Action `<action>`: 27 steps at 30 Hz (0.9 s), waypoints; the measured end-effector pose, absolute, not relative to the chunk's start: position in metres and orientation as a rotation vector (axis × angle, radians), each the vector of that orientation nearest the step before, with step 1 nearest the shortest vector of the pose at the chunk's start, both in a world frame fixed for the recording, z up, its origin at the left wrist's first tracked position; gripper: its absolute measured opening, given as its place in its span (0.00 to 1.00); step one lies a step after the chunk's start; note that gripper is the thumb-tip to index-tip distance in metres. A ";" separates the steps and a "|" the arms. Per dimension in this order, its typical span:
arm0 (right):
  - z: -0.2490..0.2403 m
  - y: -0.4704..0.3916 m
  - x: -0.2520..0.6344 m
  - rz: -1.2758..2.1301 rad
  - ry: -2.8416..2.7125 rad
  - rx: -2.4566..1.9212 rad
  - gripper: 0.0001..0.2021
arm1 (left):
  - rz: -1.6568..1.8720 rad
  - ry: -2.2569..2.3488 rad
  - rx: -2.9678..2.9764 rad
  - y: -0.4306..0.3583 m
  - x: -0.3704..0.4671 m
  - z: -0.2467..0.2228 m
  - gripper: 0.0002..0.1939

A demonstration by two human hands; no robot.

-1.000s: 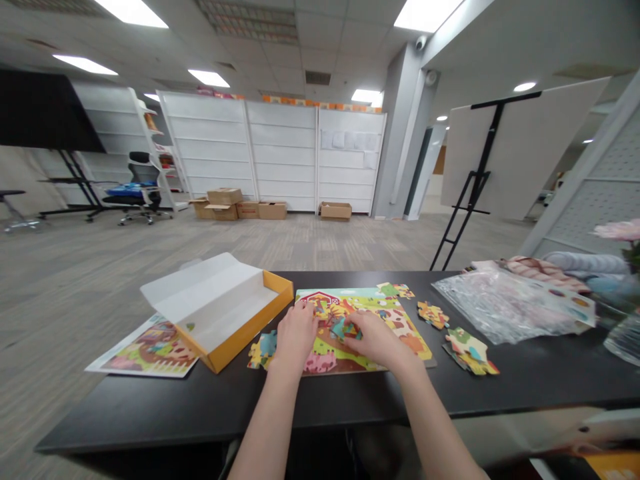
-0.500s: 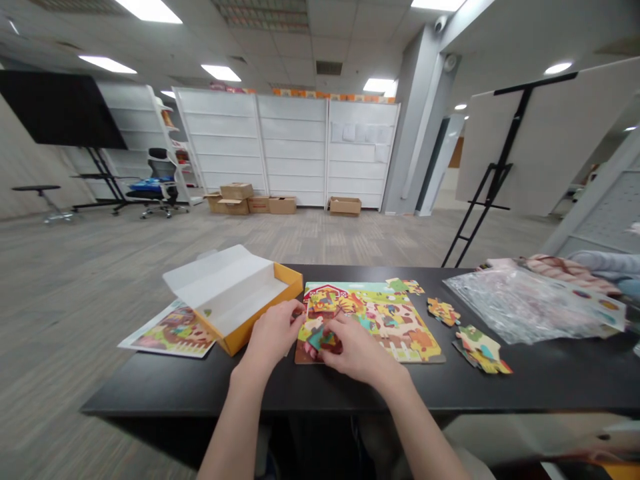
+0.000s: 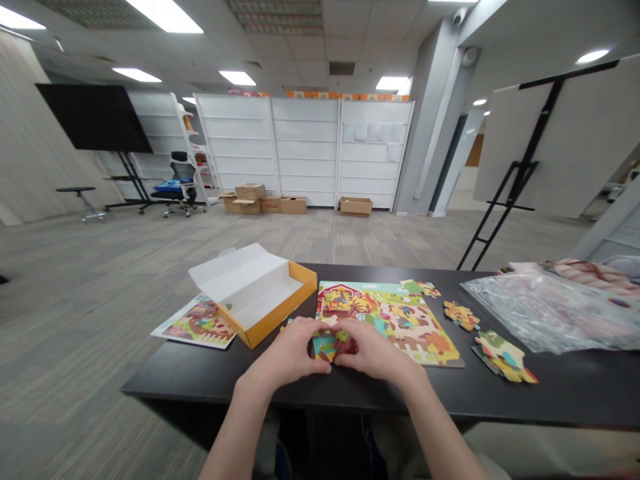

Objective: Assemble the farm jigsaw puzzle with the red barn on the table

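A colourful farm-picture puzzle board [image 3: 395,320] lies on the black table. At its left front corner my left hand [image 3: 296,347] is curved with thumb and fingers around a teal puzzle piece [image 3: 325,345]. Beside it my right hand [image 3: 371,348] has its fingers curled on a dark red and green puzzle piece [image 3: 344,343]. The fingertips of both hands nearly meet, and parts of the pieces are hidden under them. More pieces rest on the board's upper left.
An open yellow box [image 3: 275,313] stands at the left, over a printed picture sheet [image 3: 200,327]. Loose puzzle pieces [image 3: 505,357] lie right of the board, with others near its top right corner. Clear plastic bags [image 3: 545,307] cover the table's right part.
The view has turned slightly left. My left hand has come down to the board's front left corner, close to my right hand. The teal piece now lies lower, between both hands.
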State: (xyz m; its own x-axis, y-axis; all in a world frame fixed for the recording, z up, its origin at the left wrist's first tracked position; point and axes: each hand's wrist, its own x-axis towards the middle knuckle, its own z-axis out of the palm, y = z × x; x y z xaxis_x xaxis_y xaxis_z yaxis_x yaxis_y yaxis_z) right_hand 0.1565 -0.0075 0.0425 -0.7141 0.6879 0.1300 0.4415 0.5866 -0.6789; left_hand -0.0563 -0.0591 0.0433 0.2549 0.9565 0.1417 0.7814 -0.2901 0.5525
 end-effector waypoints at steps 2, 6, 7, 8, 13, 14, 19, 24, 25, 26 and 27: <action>0.042 -0.008 0.156 0.862 -2.457 -0.911 0.23 | 0.654 1.612 2.167 -0.062 -0.058 0.041 0.32; 0.042 -0.010 0.154 0.780 -2.482 -0.926 0.17 | 0.680 1.630 2.158 -0.065 -0.060 0.040 0.27; 0.042 -0.010 0.154 0.769 -2.480 -0.933 0.17 | 0.682 1.629 2.157 -0.065 -0.061 0.040 0.27; 0.042 -0.011 0.154 0.761 -2.478 -0.941 0.16 | 0.683 1.630 2.160 -0.065 -0.062 0.040 0.26; 0.040 -0.012 0.154 0.725 -2.485 -0.950 0.14 | 0.662 1.655 2.160 -0.065 -0.070 0.038 0.27; 0.039 -0.012 0.154 0.719 -2.488 -0.946 0.14 | 0.659 1.662 2.154 -0.066 -0.072 0.038 0.27; 0.034 -0.009 0.154 0.676 -2.497 -0.922 0.15 | 0.656 1.674 2.151 -0.069 -0.074 0.041 0.27; 0.031 -0.008 0.154 0.675 -2.499 -0.899 0.17 | 0.656 1.653 2.164 -0.069 -0.071 0.042 0.26; 0.031 -0.008 0.154 0.675 -2.496 -0.900 0.17 | 0.657 1.654 2.167 -0.068 -0.071 0.042 0.25; 0.031 -0.008 0.154 0.674 -2.494 -0.902 0.17 | 0.658 1.658 2.168 -0.068 -0.070 0.041 0.25; 0.031 -0.008 0.154 0.674 -2.492 -0.903 0.16 | 0.661 1.660 2.168 -0.068 -0.070 0.041 0.25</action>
